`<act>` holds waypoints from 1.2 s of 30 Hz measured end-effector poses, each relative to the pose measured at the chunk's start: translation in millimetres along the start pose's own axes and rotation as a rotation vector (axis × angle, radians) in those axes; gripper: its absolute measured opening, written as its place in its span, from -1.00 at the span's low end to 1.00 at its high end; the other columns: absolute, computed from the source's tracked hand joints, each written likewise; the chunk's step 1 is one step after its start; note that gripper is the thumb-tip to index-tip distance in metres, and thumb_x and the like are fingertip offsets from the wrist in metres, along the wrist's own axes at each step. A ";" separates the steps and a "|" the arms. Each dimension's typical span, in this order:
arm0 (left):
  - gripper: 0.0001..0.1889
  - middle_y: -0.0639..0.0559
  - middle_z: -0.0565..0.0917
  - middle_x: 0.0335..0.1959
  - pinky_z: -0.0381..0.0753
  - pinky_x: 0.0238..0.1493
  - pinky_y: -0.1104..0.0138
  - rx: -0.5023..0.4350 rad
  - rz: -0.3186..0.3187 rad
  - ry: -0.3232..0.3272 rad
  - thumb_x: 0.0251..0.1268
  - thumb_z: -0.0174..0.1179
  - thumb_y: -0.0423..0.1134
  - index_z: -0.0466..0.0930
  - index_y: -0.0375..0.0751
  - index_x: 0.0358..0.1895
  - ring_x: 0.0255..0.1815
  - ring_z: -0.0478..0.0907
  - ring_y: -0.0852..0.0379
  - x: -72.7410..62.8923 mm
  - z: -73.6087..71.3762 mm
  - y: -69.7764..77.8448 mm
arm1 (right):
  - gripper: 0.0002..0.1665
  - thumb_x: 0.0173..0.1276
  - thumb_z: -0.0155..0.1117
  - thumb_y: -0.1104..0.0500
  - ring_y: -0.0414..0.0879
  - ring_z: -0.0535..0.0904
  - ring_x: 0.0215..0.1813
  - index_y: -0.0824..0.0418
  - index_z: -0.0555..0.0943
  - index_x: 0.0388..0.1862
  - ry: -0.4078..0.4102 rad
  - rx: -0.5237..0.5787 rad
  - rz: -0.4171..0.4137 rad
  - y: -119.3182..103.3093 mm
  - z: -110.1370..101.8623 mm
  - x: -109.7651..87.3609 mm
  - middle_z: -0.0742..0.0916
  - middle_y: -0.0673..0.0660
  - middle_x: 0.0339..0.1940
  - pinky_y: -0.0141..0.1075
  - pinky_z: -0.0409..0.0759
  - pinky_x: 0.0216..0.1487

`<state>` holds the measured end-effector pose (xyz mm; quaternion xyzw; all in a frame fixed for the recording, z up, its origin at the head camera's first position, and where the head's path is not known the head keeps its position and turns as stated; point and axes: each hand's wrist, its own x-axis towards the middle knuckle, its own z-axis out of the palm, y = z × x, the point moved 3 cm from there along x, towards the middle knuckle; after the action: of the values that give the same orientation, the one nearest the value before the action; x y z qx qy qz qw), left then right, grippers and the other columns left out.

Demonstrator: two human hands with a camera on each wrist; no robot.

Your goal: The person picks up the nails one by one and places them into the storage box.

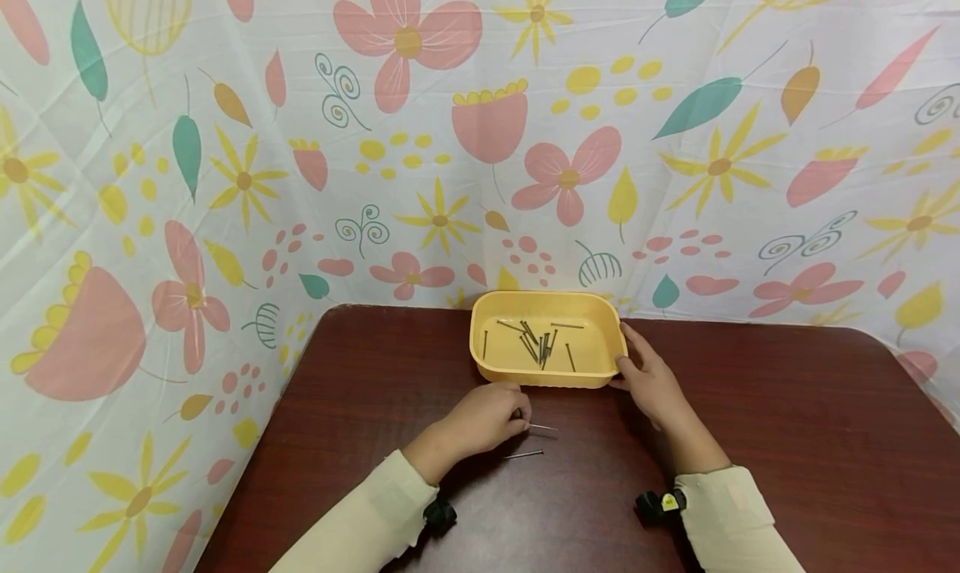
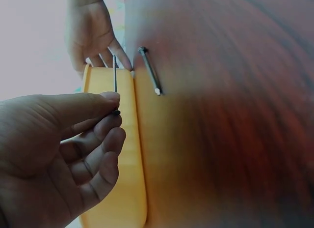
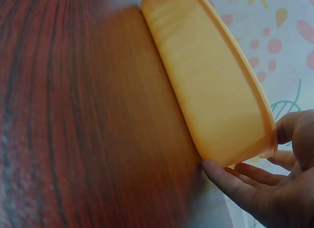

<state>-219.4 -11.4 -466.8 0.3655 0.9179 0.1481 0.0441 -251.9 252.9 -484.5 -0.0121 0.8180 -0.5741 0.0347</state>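
My left hand [image 1: 480, 419] pinches a nail [image 2: 115, 78] between thumb and fingers, just in front of the yellow plastic tray [image 1: 540, 379]. The nail's head sits by the fingertips and its shaft points away from them. Another nail [image 1: 523, 454] lies on the table close to that hand. Inside the tray, several dark nails [image 1: 531, 339] are scattered, most of them in a loose cluster near the middle. At the tray's right end, my right hand [image 1: 654, 381] holds the side, its fingers spread around the rim and lower corner [image 3: 235, 181].
The tray stands on a dark red-brown wooden table [image 1: 795, 414], near its back edge. Behind and to the left hangs a white cloth [image 1: 570, 72] printed with flowers and leaves. Black devices [image 1: 440, 516] are worn at both sleeve cuffs.
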 end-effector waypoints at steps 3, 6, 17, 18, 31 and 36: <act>-0.94 0.23 0.65 -0.26 0.53 -0.13 0.49 -0.012 0.000 0.037 0.40 0.30 -0.15 0.70 0.06 -0.28 -0.23 0.54 0.33 -0.3 -4.2 -0.6 | -0.26 0.66 -0.17 0.22 0.39 0.44 0.38 0.06 -0.10 0.71 0.001 -0.003 -0.005 -1.2 -0.2 -0.9 0.20 0.45 0.61 -0.02 0.71 0.06; -0.95 0.23 0.62 -0.28 0.50 -0.21 0.51 -0.045 -0.014 0.068 0.40 0.30 -0.14 0.71 0.05 -0.27 -0.30 0.49 0.35 -1.0 -9.6 -2.6 | -0.26 0.66 -0.17 0.22 0.39 0.45 0.37 0.06 -0.10 0.71 0.001 -0.004 -0.007 -2.3 -0.4 -1.5 0.21 0.45 0.60 -0.03 0.72 0.05; -0.90 0.17 0.63 -0.24 0.57 -0.13 0.42 -0.175 -0.114 0.191 0.43 0.28 -0.14 0.74 -0.03 -0.18 -0.23 0.56 0.28 -2.8 -29.0 -14.8 | -0.27 0.66 -0.17 0.22 0.39 0.45 0.36 0.07 -0.10 0.71 0.002 -0.008 -0.007 -3.0 -0.8 -1.4 0.22 0.46 0.59 -0.04 0.72 0.05; -0.90 0.16 0.64 -0.24 0.58 -0.13 0.42 -0.182 -0.122 0.205 0.42 0.28 -0.15 0.74 -0.03 -0.18 -0.23 0.56 0.28 -2.7 -29.7 -16.0 | -0.26 0.66 -0.17 0.22 0.39 0.45 0.36 0.08 -0.10 0.71 0.000 -0.009 -0.007 -2.7 -0.8 -1.4 0.22 0.47 0.59 -0.04 0.72 0.05; -0.94 0.14 0.60 -0.33 0.52 -0.26 0.43 -0.250 -0.269 0.365 0.36 0.33 -0.20 0.70 -0.05 -0.30 -0.32 0.53 0.24 0.0 -36.3 -28.7 | -0.26 0.66 -0.18 0.22 0.40 0.44 0.39 0.07 -0.13 0.71 -0.010 -0.009 -0.009 0.4 -0.3 0.1 0.21 0.48 0.59 -0.04 0.72 0.06; -0.92 0.13 0.60 -0.35 0.51 -0.30 0.45 -0.253 -0.317 0.411 0.36 0.33 -0.22 0.70 -0.05 -0.34 -0.33 0.57 0.22 3.2 -38.7 -34.8 | -0.26 0.66 -0.18 0.22 0.40 0.44 0.38 0.06 -0.12 0.71 -0.007 -0.009 -0.005 0.7 -0.2 0.5 0.22 0.48 0.58 -0.05 0.72 0.05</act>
<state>-251.9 -42.4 -440.5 0.1714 0.9274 0.3238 -0.0752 -252.4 253.3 -485.0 -0.0164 0.8204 -0.5704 0.0363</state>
